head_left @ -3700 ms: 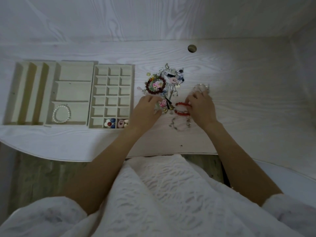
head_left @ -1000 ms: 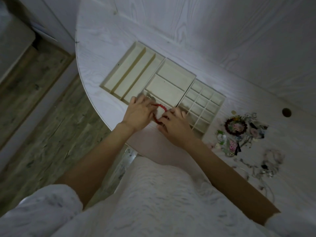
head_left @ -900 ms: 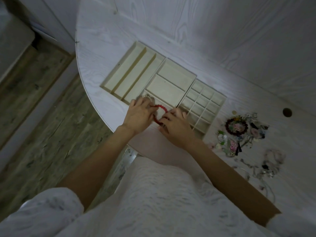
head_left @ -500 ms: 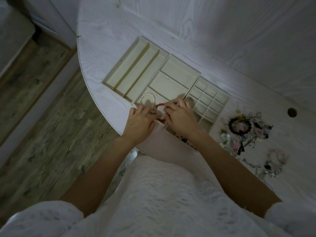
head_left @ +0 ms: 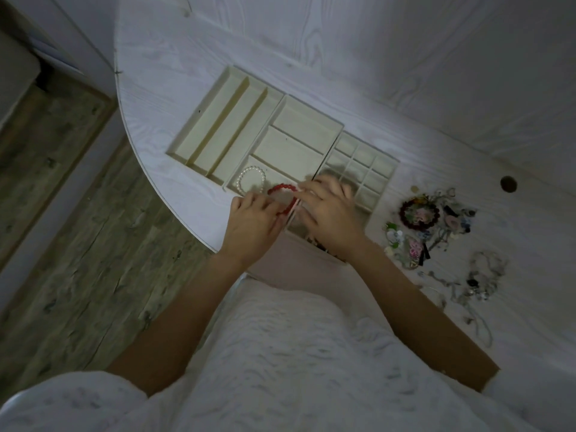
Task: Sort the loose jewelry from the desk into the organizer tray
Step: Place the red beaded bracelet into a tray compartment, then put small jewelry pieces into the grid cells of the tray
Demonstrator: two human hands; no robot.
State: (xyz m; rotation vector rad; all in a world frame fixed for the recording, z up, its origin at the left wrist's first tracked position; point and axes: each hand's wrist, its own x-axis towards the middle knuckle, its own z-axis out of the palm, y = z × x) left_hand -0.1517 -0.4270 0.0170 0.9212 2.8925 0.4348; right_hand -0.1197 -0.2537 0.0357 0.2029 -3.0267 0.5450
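Since the picture half a second back, the view has shifted so the organizer tray (head_left: pixel 307 124) sits lower and nearer the middle, and the red bead bracelet (head_left: pixel 283 198) shows more of its loop between the hands instead of being mostly covered. The pearl bracelet (head_left: pixel 251 179) lies in the same near compartment as before.

The left hand (head_left: pixel 254 222) has its fingers curled onto the near side of the red bead bracelet, just right of its fingertips. The pearl bracelet lies just beyond that hand, apart from it. The right hand (head_left: pixel 330 213) pinches the bracelet's far right edge with its fingertips, over the tray's near wall. Well to the right of that hand, the loose jewelry pile (head_left: pixel 433 232) rests on the desk (head_left: pixel 174 57).
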